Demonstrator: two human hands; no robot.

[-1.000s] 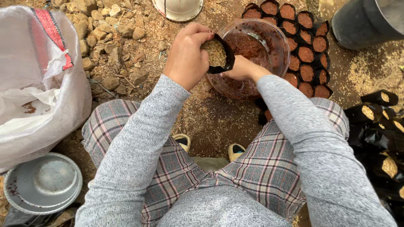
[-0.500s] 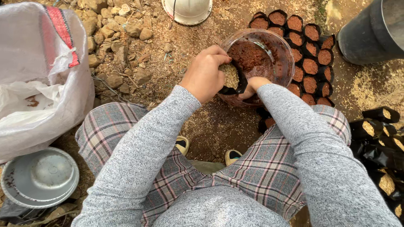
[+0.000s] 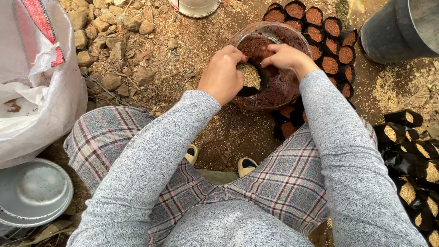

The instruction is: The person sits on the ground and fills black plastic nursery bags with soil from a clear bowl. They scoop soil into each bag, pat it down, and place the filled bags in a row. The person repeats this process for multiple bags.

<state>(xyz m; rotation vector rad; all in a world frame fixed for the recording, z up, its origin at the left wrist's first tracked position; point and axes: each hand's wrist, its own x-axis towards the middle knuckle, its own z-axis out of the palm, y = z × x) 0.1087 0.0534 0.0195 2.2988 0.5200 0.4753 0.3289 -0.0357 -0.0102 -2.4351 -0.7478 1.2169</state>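
My left hand [image 3: 222,74] grips a small black nursery bag [image 3: 252,78] partly filled with pale husk, holding it tilted over a clear plastic bowl [image 3: 247,36] of reddish-brown soil. My right hand [image 3: 287,57] reaches into the bowl beside the bag's mouth, fingers curled down on the soil. Whether it has soil in its grasp is hidden. Both grey sleeves and checked trousers fill the lower view.
Rows of black bags filled with red soil [image 3: 327,39] stand behind and right of the bowl. Husk-filled black bags [image 3: 411,160] lie at the right. A white sack [image 3: 36,91] and metal bowl [image 3: 32,192] sit left, a dark bucket [image 3: 402,27] top right, stones [image 3: 114,41] upper left.
The left hand has lowered the black bag from above the bowl's rim down into the bowl. The right hand has moved from beside the bag onto the soil.
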